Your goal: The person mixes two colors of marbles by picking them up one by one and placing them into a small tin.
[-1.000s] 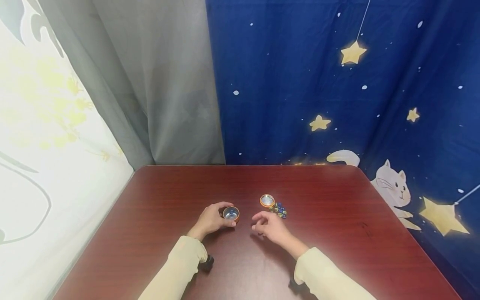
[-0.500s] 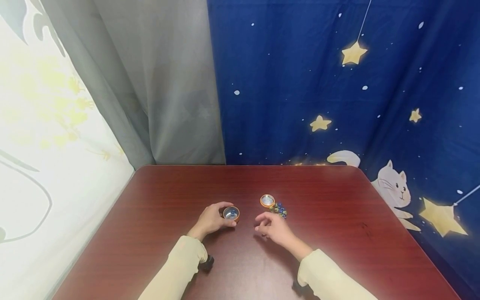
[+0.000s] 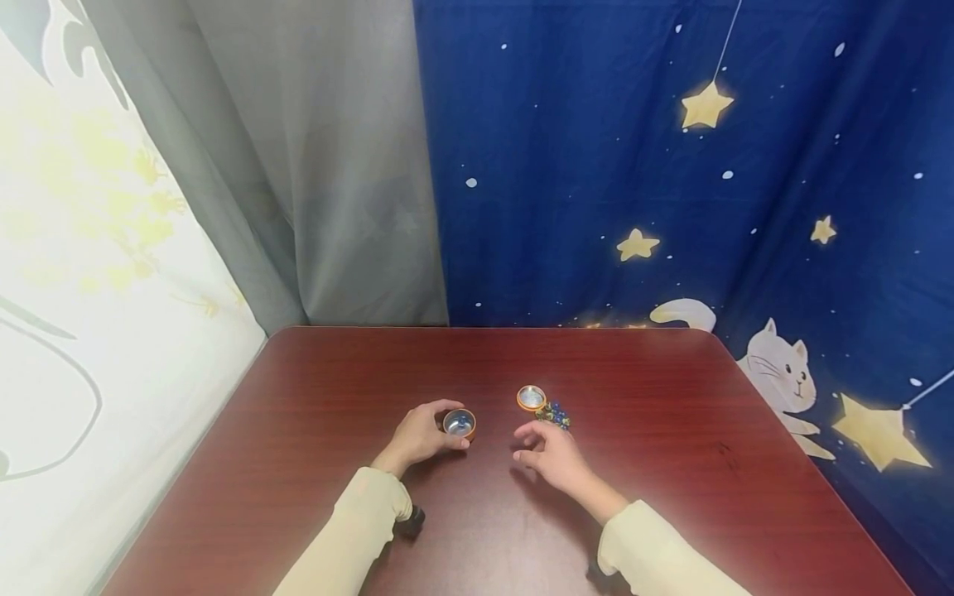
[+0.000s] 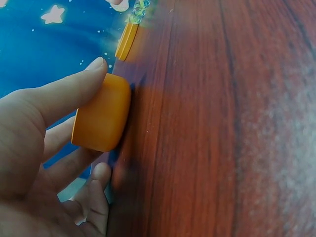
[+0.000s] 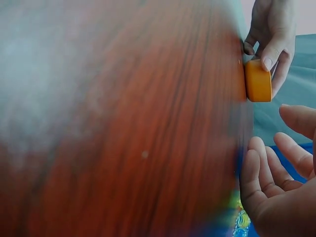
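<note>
My left hand point(image 3: 417, 434) holds a small round orange tin point(image 3: 459, 424) by its sides, thumb on the near side and fingers on the far side. Its silvery inside faces up, with something blue at the bottom. In the left wrist view the orange wall of the tin point(image 4: 103, 116) stands right at the tabletop. To the right, my right hand point(image 3: 555, 455) hovers with loosely bent fingers, thumb apart and nothing between them. Just beyond it lies a small pile of blue and yellow-green glass marbles point(image 3: 556, 414), its near part hidden by the hand.
An orange-rimmed lid point(image 3: 532, 398), silvery inside up, lies against the marbles on the left. All of this is on a dark red wooden table point(image 3: 358, 364). Grey curtain point(image 3: 358, 165) and blue star-patterned cloth point(image 3: 551, 165) hang behind its far edge.
My right hand has drifted a little to the right, away from the tin and towards the marbles, its fingers spreading slightly. The left hand and tin have stayed in place.
</note>
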A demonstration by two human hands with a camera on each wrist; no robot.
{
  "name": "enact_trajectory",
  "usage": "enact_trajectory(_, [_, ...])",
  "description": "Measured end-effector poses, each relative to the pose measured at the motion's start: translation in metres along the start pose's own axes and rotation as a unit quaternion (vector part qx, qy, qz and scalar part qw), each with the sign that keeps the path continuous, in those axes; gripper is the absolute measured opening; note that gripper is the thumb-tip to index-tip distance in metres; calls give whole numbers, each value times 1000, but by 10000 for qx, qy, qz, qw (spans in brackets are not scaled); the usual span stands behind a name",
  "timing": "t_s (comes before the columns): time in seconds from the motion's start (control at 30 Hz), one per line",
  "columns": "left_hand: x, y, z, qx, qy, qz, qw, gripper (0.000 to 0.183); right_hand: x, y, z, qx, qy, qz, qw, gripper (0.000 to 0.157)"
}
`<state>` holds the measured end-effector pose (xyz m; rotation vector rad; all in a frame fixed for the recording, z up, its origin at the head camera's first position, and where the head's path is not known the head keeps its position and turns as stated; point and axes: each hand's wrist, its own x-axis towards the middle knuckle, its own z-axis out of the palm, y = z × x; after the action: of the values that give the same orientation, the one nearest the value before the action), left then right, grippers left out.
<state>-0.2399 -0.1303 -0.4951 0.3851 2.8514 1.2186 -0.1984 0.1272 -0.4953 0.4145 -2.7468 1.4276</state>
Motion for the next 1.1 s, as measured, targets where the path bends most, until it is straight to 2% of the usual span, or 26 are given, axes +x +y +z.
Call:
enact_trajectory(0.3, [0, -1, 0, -29, -62, -4, 10000, 62, -2, 5, -3, -305, 301, 19, 9991, 26])
enact_trajectory(0.6, [0, -2, 2, -5, -51, -45, 10000, 62, -3, 10, -7, -939, 613, 181, 9935, 24])
enact_trajectory(1.1, [-1, -2, 0, 22, -38, 17, 10000, 63, -1, 12, -14, -1179, 632, 602, 9892, 26])
